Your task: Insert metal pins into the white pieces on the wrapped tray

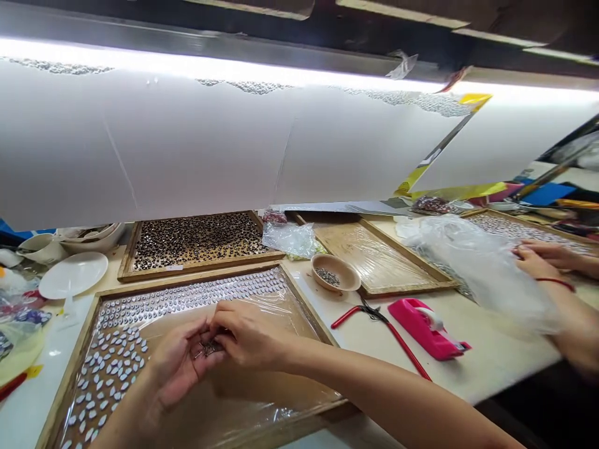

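Note:
My left hand (175, 368) is cupped palm up over a wooden-framed tray (309, 299), holding a small heap of dark metal pieces (206, 349). Over that palm, my right hand (246, 333) has its fingers pinched together at the heap; whatever is between the fingertips is hidden. Under both hands, clear film covers the tray's brown base. Rows of small drop-shaped pieces (187, 296) line its far side, and pale leaf-shaped pieces (110, 362) lie loosely at its left.
Right of the tray are a small bowl (349, 277) of metal bits, red-handled pliers (372, 312) and a pink tape dispenser (425, 327). Behind stands a tray of dark beads (201, 240). At right, a co-worker's hands (545, 259) are beside a plastic bag (482, 255). A white panel (196, 149) hangs low.

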Motion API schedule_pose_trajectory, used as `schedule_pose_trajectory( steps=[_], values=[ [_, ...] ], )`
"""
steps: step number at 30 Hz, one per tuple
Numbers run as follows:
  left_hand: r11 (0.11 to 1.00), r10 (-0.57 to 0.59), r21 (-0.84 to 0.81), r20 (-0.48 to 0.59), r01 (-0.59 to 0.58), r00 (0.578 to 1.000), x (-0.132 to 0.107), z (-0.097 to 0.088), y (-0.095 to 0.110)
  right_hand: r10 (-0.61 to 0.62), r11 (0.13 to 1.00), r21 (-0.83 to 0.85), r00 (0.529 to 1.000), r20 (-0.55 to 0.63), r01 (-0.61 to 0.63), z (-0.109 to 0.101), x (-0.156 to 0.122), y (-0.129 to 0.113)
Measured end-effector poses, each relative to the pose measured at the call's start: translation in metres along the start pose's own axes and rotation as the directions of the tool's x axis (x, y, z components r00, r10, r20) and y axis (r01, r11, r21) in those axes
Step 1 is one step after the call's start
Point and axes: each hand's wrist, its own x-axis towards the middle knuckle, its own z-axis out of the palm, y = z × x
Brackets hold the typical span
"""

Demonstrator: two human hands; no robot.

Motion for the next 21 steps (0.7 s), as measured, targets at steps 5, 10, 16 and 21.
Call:
schedule_pose_trajectory(
  steps=[5, 10, 16, 21],
  values=[
    [0.999, 0.033, -0.008, -0.017, -0.034, 0.999, 0.0006, 0.0005, 0.0003, 0.007, 1.000, -0.026, 1.000, -0.026, -0.008, 0.0029, 0.0026, -0.0005],
    [1.000, 0.019, 0.009, -0.008, -0.019, 1.000, 0.0023, -0.0013, -0.0023, 0.033, 0.999, 0.026, 0.999, -0.028, -0.033, 0.0023, 0.0015, 0.0020],
    [0.999, 0.043, 0.018, 0.017, -0.044, 0.999, 0.0027, -0.0034, 0.0004, 0.096, 0.992, 0.093, 0.993, -0.068, -0.090, 0.0004, 0.0010, 0.0028],
    [0.999, 0.038, 0.006, -0.006, -0.038, 0.999, 0.0036, -0.0015, 0.0002, 0.132, 0.986, 0.114, 0.988, -0.077, -0.122, 0.0031, -0.0012, 0.0076]
  ],
)
